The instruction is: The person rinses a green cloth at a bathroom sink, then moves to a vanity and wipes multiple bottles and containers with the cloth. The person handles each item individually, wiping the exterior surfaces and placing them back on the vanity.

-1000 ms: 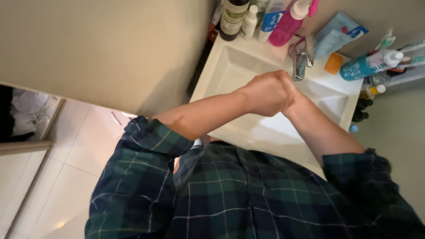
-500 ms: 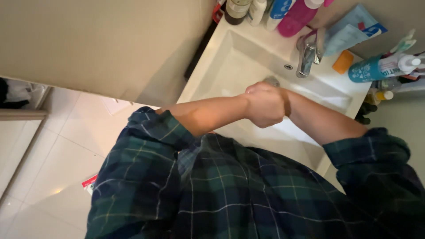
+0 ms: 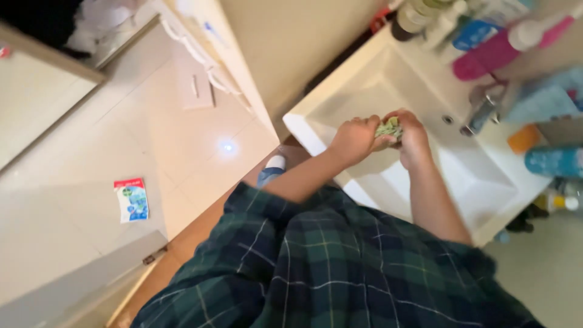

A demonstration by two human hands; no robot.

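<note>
A: Where's the item?

B: Small pale green crumpled wad (image 3: 389, 129), clamped between both hands over the white square ceramic basin (image 3: 340, 100). Left hand (image 3: 354, 140) has its grip curled shut on the wad's left side, right hand (image 3: 413, 138) is closed on it from the right. Both touch it; neither is nearer.

A: Axis? Pointing?

B: I can't tell. It's a lump, mostly hidden by fingers, no clear long axis or facing. It sits just short of the chrome tap (image 3: 483, 112), which lies up-right of the hands. Pink plastic bottle (image 3: 495, 51) stands beyond, on the rim.
</note>
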